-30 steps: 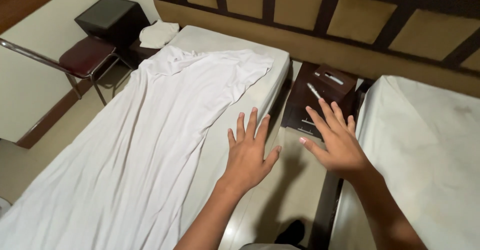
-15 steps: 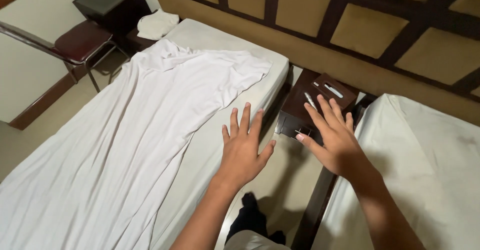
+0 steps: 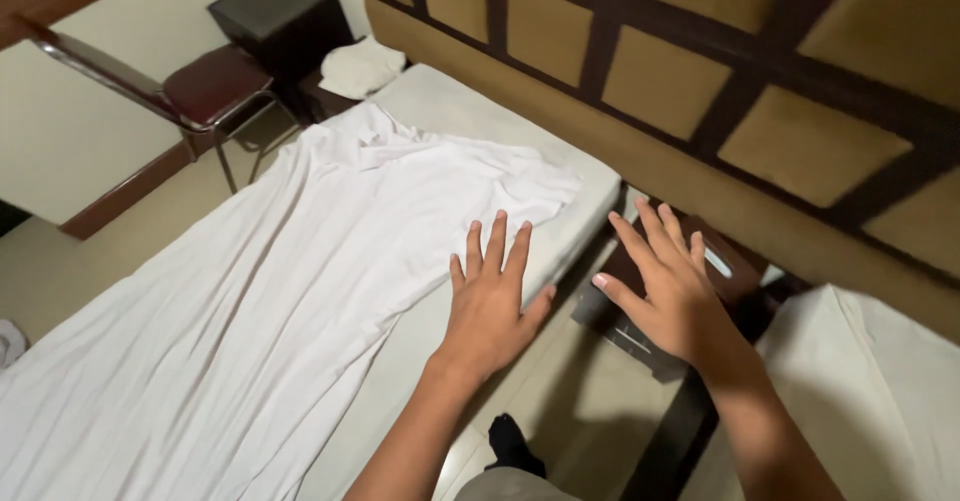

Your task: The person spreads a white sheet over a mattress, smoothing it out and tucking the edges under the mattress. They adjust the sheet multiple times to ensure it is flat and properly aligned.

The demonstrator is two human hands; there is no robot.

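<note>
Open hands point(image 3: 580, 296) above mattress edge point(image 3: 575, 236)

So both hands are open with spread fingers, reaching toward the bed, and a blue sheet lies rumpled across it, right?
Not quite: the sheet is white, not blue, as the head view shows. The rest holds: left hand and right hand are open with fingers spread, reaching toward the bed, and the sheet lies rumpled across it.

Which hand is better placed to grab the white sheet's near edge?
Left, probably. The left hand is spread open right at the white sheet on the mattress; the right hand hangs over the dark nightstand, off the bed.
</note>
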